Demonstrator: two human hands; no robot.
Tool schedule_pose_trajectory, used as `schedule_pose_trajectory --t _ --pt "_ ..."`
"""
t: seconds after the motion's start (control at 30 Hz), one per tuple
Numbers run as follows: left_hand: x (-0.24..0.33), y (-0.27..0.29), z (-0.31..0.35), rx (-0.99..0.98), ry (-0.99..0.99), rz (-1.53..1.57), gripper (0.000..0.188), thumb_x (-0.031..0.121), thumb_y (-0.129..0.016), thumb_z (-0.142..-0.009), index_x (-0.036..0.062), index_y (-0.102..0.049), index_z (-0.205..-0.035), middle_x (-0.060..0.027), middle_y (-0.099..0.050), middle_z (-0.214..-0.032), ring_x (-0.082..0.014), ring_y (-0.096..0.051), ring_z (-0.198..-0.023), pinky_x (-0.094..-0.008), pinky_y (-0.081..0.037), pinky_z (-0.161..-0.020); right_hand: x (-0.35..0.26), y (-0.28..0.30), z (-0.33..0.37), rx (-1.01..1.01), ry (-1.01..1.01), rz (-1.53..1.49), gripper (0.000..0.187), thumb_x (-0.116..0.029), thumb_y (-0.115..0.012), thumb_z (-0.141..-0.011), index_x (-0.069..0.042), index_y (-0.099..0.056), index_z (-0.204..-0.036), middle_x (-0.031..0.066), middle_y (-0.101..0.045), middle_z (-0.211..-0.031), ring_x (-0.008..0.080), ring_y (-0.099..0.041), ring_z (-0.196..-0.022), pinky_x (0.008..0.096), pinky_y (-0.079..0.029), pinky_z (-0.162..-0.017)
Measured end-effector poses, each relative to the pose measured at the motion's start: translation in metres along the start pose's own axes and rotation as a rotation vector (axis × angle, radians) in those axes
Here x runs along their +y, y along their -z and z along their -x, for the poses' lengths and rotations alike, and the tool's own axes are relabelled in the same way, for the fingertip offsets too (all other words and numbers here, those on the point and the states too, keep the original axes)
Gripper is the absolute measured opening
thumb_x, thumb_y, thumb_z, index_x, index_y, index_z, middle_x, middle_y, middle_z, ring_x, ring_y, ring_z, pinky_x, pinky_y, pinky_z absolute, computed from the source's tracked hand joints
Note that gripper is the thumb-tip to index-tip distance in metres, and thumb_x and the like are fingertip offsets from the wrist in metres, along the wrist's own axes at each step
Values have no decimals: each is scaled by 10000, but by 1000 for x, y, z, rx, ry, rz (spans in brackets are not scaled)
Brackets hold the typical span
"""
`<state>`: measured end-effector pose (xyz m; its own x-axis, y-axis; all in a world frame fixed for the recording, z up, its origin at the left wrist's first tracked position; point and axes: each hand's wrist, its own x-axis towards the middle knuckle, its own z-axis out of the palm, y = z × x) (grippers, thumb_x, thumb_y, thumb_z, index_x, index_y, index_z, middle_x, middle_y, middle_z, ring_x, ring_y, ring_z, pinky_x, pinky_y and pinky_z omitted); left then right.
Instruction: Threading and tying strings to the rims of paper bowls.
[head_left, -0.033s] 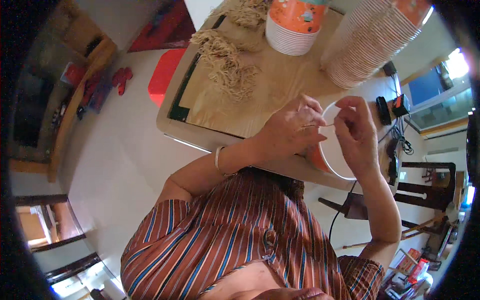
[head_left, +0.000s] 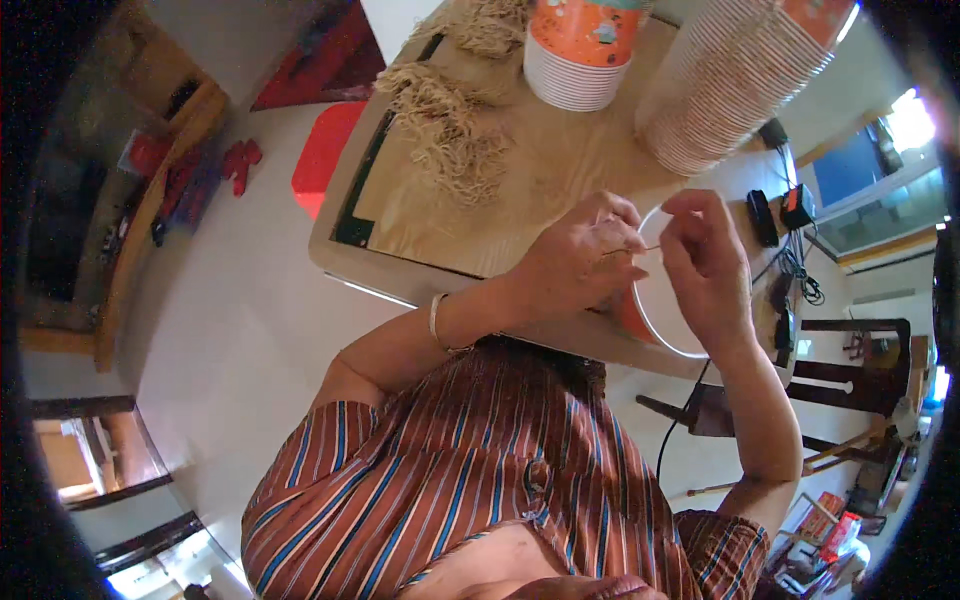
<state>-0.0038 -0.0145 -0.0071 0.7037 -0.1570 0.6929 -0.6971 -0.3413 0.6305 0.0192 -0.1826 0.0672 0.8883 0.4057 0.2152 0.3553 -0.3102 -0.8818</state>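
My left hand (head_left: 580,252) and my right hand (head_left: 712,275) are close together near the front edge of the table. Their fingertips pinch a thin pale strand (head_left: 652,248), which spans the short gap between them. Under the hands is a round tub (head_left: 675,315) with a white rim and inside and an orange outer wall; my hands partly hide it. A tangled heap of tan strands (head_left: 455,135) lies farther off on the left of the table, with a second tan heap (head_left: 488,28) behind it.
A short stack of orange and white paper tubs (head_left: 578,65) stands at the back. Right of it leans a tall wrapped stack of tubs (head_left: 720,90). Black adapters and cables (head_left: 795,215) lie at the table's right edge. A red stool (head_left: 325,155) stands beyond the left edge.
The view has shifted slightly, so the table and stacks sit a little farther left. Both hands keep their pinch on the strand.
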Motion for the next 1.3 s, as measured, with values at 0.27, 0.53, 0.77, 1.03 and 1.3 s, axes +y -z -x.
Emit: schedule_pose_trajectory --t 0.27,0.53,0.77,1.03,1.3 --pt "-4 3 -12 -135 182 118 91 66 -654 -806 14 -591 -847 -110 -518 -958 -254 -571 -868 -349 -479 -748 -11 75 -18 -242 -100 408 222 -47 -650 -795 -56 -557 -996 21 -457 -629 102 -442 -583 286 -409 -546" --pt "-4 -4 -14 -88 202 68 87 54 -617 -829 10 -542 -836 -108 -535 -823 -235 -579 -742 -339 -476 -639 12 117 -32 -173 -271 306 138 -162 -626 -856 -29 -656 -834 -3 -564 -619 68 -487 -544 245 -390 -495" --pt "5 -5 -19 -140 592 121 67 96 -584 -895 36 -554 -895 -16 -564 -824 -85 -537 -731 -260 -467 -680 63 93 -29 -169 -427 181 194 -211 -610 -875 -40 -701 -889 -7 -575 -615 58 -496 -517 229 -384 -445" --pt "-4 -8 -14 -109 700 386 117 131 -599 -902 32 -569 -957 -5 -585 -786 -53 -558 -712 -222 -500 -623 107 80 -6 -190 -543 -293 238 -126 -590 -853 11 -669 -1031 26 -672 -855 117 -620 -752 300 -521 -671" --pt "18 0 -19 -226 582 70 279 277 -644 -891 22 -582 -985 -22 -608 -769 -74 -561 -669 -257 -485 -617 64 115 11 203 -368 -45 296 -286 -541 -934 -44 -521 -765 -11 -490 -659 96 -460 -514 258 -372 -472"
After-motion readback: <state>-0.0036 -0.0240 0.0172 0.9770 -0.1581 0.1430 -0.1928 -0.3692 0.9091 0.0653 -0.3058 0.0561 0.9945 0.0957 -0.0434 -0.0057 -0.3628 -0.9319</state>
